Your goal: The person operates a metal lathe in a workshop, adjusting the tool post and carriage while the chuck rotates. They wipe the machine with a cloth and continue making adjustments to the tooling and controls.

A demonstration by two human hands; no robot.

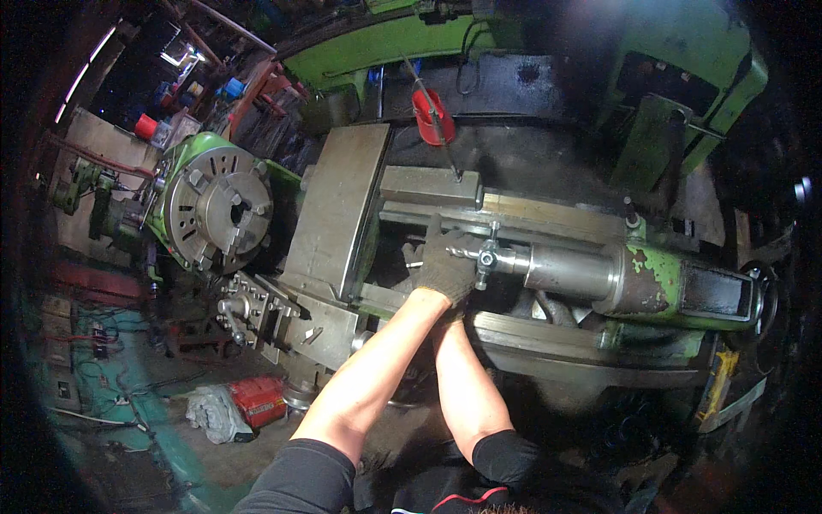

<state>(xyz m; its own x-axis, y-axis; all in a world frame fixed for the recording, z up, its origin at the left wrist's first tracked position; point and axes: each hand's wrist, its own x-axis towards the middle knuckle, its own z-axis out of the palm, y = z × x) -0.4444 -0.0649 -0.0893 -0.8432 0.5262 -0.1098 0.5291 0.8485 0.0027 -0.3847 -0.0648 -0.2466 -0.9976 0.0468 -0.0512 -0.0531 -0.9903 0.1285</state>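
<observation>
My left hand, in a dark grey work glove, is over the lathe bed beside a drill bit. Its fingers reach up and look spread, close to or touching the bit's left end. A small bright piece shows at the glove's left edge; I cannot tell what it is. My right forearm passes under my left wrist, and its hand is mostly hidden there. The bit sits in a drill chuck with a cross-shaped collar, carried by the tailstock quill.
Left stands the large lathe chuck, with a flat carriage plate nearer. The tool post is at lower left. The green tailstock is at right. A red bucket sits behind the bed; a red container and plastic bag lie on the floor.
</observation>
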